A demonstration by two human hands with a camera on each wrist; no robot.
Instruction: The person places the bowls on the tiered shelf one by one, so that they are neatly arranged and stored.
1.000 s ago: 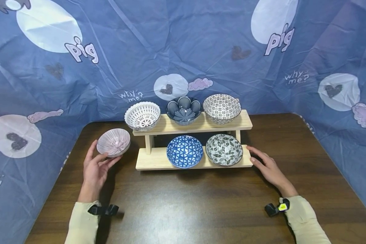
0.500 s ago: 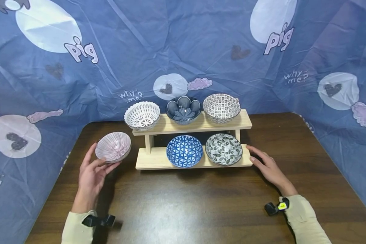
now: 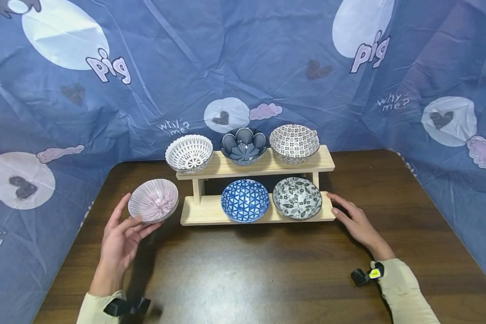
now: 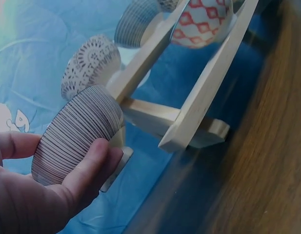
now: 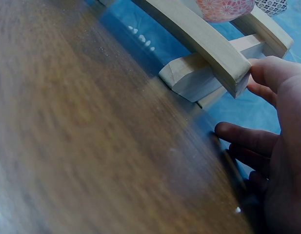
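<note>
My left hand [image 3: 119,243] holds a pink-and-white striped bowl [image 3: 153,200] left of a two-tier wooden stand [image 3: 210,215], its hollow tilted toward the head camera. The left wrist view shows the bowl's dark-lined outside [image 4: 77,136] between the fingers. At the stand's right end, my right hand [image 3: 358,227] pinches the lower shelf's end with thumb and index finger; the other fingers are off it, low over the table in the right wrist view. On the lower shelf sit a blue triangle-patterned bowl [image 3: 245,201] and a green leaf-patterned bowl [image 3: 297,199], with bare wood to their left.
The upper shelf [image 3: 263,167] carries a white scalloped bowl [image 3: 189,153], a dark blue petal-patterned bowl [image 3: 243,148] and a grey-brown patterned bowl [image 3: 294,143]. A brown wooden table [image 3: 243,270] lies beneath. Blue printed cloth [image 3: 247,58] hangs behind and at both sides.
My left hand has brought the striped bowl down toward the front and slightly right, closer to the lower shelf's left end. The right hand and the stand's bowls stay in place.
</note>
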